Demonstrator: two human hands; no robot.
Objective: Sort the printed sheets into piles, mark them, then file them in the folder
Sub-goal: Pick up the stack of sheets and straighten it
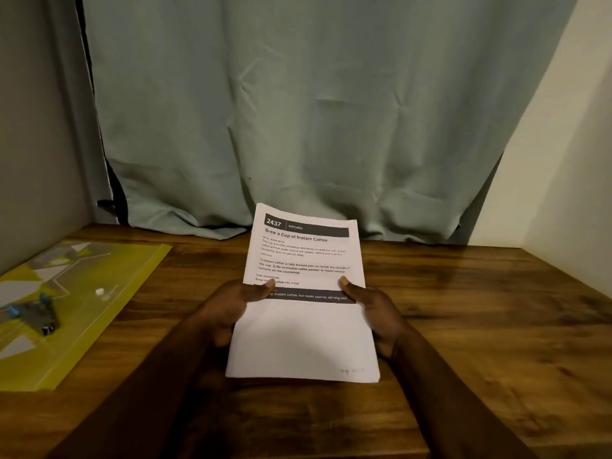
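A stack of printed sheets [303,339] is held above the wooden desk, tilted up toward me. Its top page reads "2437 KITCHEN, Brew a Cup of Instant Coffee". My left hand [228,309] grips the stack's left edge, thumb on the page. My right hand [372,308] grips the right edge, thumb likewise on top. A yellow-green plastic folder [99,313] with grey shapes lies flat at the desk's left. A blue and black object [38,314], possibly a pen or clip, rests on the folder.
The wooden desk [480,326] stretches bare to the right of the sheets. A pale green curtain [314,111] hangs along the back edge. Walls close in on the left and on the right [569,160].
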